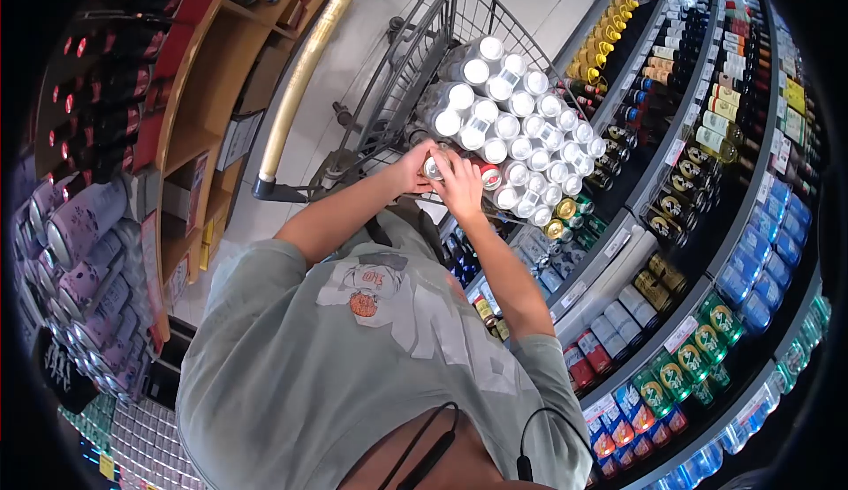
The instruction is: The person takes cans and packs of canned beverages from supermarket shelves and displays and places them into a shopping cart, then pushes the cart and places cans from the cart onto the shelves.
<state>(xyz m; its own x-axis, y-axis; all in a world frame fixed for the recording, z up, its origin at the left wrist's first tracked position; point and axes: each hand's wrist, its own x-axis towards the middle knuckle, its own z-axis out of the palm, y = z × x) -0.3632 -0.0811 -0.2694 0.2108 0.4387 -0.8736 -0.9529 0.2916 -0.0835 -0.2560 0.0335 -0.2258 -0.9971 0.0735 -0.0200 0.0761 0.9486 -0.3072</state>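
A can (432, 169) sits between the two hands near the centre of the frame, its pale end facing up. The left hand (413, 170) is closed round its left side; the right hand (460, 185) has its fingers against the right — both together on it. Just right of them is a red can (490, 176), then rows of silver-topped cans (521, 103) in the cart (454, 0). Shelves (693, 128) of drinks curve down the right; a wooden rack (199, 75) stands upper left.
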